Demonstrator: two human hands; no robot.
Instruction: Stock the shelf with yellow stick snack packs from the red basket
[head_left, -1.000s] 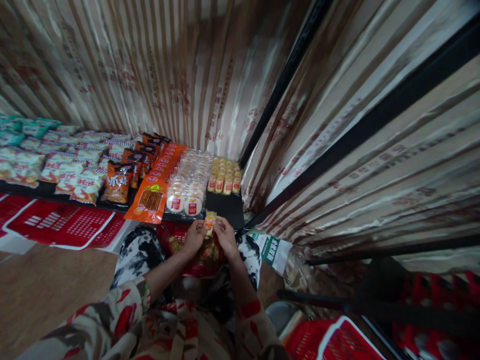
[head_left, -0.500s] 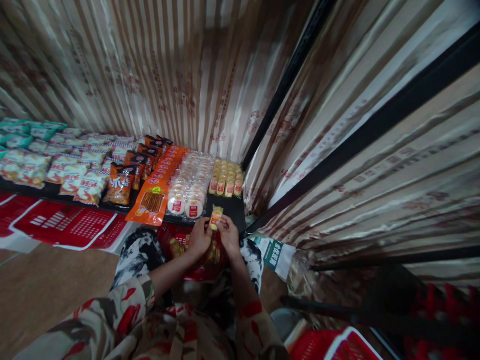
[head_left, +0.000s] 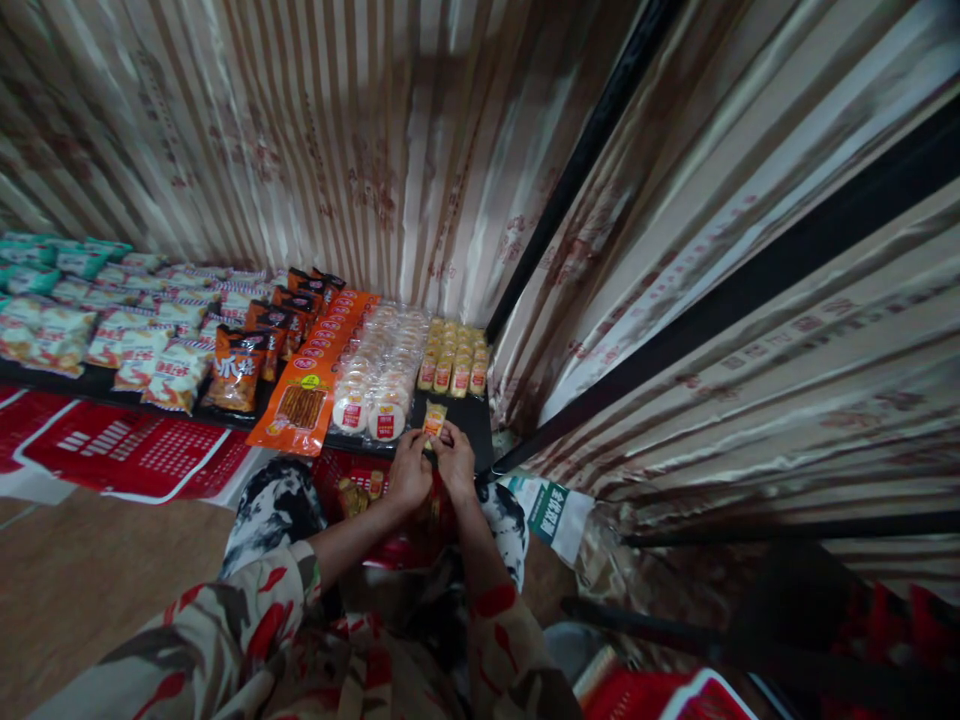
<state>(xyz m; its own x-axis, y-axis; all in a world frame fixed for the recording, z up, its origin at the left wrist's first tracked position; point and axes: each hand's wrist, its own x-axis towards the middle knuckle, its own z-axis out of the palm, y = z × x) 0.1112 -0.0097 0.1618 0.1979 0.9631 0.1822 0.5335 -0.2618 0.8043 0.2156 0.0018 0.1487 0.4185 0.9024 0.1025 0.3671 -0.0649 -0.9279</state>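
Between my two hands, over the front edge of the black shelf [head_left: 471, 418], is a small yellow snack packet [head_left: 433, 420] with a red and white label. My left hand [head_left: 410, 474] grips its lower left side, fingers closed. On the other side my right hand [head_left: 454, 461] pinches the packet's right edge. Similar yellow packets [head_left: 452, 358] stand in short rows just beyond, at the shelf's right end. Below my wrists, a red bag [head_left: 401, 550] lies between my knees with more yellow packets [head_left: 354, 497] in it, partly hidden by my left forearm.
Left of the yellow rows lie round white crackers [head_left: 386, 421], flat orange snack packs [head_left: 294, 408], dark orange bags [head_left: 235, 368] and several white bags [head_left: 178, 375]. A pleated curtain [head_left: 337, 130] hangs behind. A black slanted pole [head_left: 577, 180] rises at the shelf's right end.
Both hands have shifted slightly and still hold the same packet, which sits a little higher in view. More of the packets in the red bag show beside my left forearm.
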